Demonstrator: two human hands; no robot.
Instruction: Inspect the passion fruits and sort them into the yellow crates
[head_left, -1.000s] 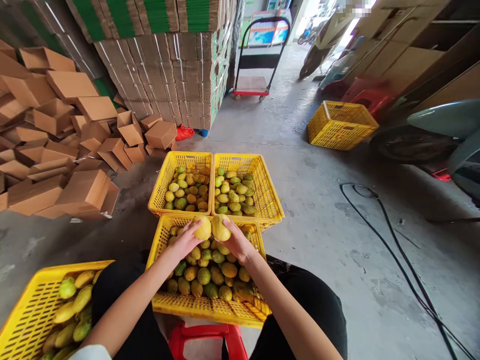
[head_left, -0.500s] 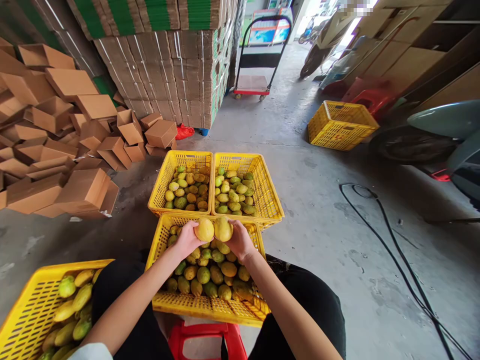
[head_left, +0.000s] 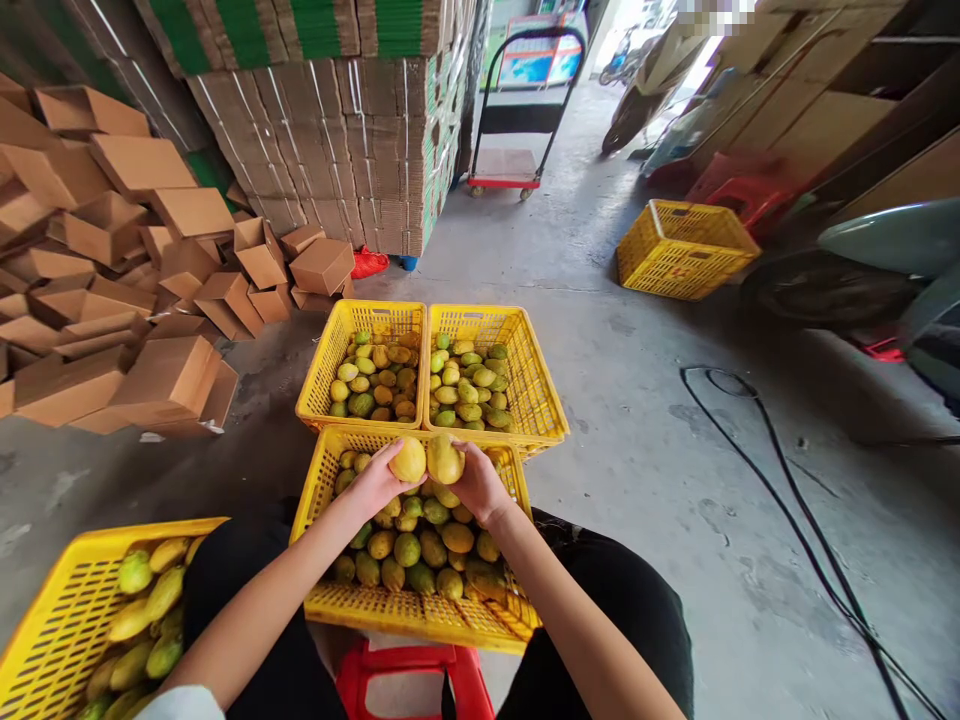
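Far left, a yellow crate (head_left: 45,620) of green-yellow fruit sits by the person's knee; a cardboard box pile (head_left: 112,270) lies behind it. Left hand (head_left: 375,482), fingers closed around a round yellow fruit (head_left: 408,460). Right hand (head_left: 476,482), fingers wrapped on a second yellow fruit (head_left: 445,459). The two fruits touch, held side by side just above the far rim of the near crate (head_left: 409,610). Step looks like comparing or grading the pair. Next move likely calls for picking a destination: far left crate (head_left: 322,385) or far right crate (head_left: 536,385), both part filled. Both fruits look ripe, mostly yellow, lightly speckled, smooth-skinned. Empty crate (head_left: 679,255) and a cable (head_left: 787,500) on the floor, right.
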